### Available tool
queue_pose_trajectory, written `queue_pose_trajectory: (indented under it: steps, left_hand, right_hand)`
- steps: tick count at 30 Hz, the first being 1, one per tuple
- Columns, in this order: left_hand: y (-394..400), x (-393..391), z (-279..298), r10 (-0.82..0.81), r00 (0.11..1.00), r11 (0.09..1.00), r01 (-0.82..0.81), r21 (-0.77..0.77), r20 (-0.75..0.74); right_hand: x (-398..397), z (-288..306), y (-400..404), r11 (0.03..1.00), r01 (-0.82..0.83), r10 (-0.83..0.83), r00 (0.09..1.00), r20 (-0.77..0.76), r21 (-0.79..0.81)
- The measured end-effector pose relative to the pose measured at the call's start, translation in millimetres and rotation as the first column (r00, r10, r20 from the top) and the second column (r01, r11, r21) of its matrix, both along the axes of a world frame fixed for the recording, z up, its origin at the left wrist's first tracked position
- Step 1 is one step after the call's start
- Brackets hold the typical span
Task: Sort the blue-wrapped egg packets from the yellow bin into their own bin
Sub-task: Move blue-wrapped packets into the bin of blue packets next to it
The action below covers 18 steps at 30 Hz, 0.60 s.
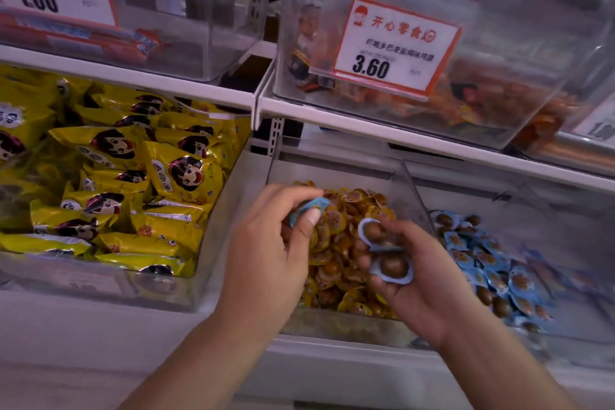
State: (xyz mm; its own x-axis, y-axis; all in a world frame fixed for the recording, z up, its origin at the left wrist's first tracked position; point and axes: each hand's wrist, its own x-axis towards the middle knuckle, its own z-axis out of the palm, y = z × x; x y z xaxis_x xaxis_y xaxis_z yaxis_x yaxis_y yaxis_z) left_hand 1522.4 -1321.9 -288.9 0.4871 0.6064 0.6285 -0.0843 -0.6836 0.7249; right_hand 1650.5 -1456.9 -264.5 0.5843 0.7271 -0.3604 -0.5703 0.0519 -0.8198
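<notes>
The yellow bin (349, 323) is taken as landmark; the blue bin (565, 276) is seen just right of it. Above the yellow bin, two blue-wrapped egg packets (387, 253) are cupped in the curled grip of the right hand (422, 286), and a third packet (311, 206) is pinched by the left hand (269, 256). The packets are judged light, slippery and crushable, best taken by the flat rim
</notes>
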Motion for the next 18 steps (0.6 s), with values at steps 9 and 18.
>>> queue_pose_trajectory:
  steps: [9, 18]
  left_hand:
    - [-62, 57, -13, -0.355, 0.910, 0.935, 0.348, -0.070, -0.216]
    - [-35, 81, -43, -0.265, 0.803, 0.938, 0.344, 0.052, -0.534]
  right_hand:
    - [11, -6, -36, 0.985, 0.167, -0.171, 0.975, 0.140, 0.037]
    - [122, 9, -76, 0.927, 0.374, -0.368, 0.915, 0.168, -0.006]
